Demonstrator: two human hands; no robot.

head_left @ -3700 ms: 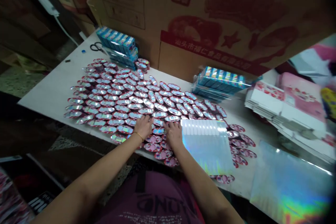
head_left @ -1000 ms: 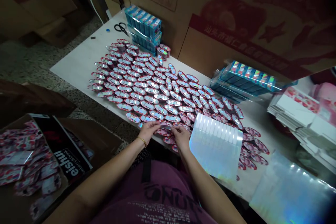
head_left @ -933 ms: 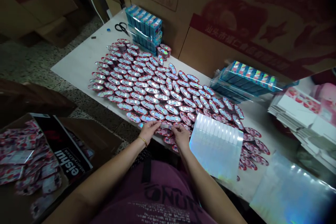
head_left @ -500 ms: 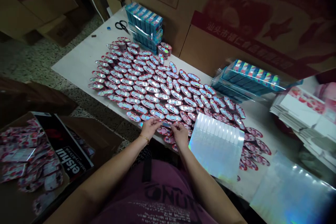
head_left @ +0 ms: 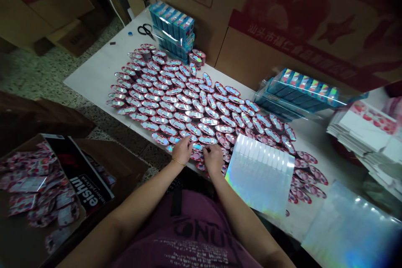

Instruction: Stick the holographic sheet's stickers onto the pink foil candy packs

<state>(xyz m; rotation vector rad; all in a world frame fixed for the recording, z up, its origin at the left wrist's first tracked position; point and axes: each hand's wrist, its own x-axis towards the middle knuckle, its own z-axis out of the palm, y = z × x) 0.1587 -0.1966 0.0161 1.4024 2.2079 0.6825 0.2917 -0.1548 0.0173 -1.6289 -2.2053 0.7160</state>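
Rows of small oval-ended red and white packs [head_left: 174, 92] stand close together on the table, most with a shiny silver sticker on top. Near the front edge, my left hand [head_left: 183, 150] and my right hand [head_left: 213, 159] are at opposite ends of one silver sticker [head_left: 197, 146], which lies over a pack top. The fingers of both hands are curled and pinched in; their tips are partly hidden. Just right of my right hand, a sheet of holographic silver stickers [head_left: 260, 176] rests on the packs, its upper part showing a row of strips.
Blue boxes in clear wrap [head_left: 172, 29] and black scissors [head_left: 145, 30] are at the far left, with more blue boxes [head_left: 301, 92] far right. Another silver sheet [head_left: 348, 226] and stacked white cards [head_left: 361, 134] lie right. A carton [head_left: 125, 176] of packs stands left; large cartons [head_left: 238, 50] back the table.
The silver sticker that was stretched between my fingers now lies lower, over a pack top. My hands have turned inward slightly and the fingers curl more.
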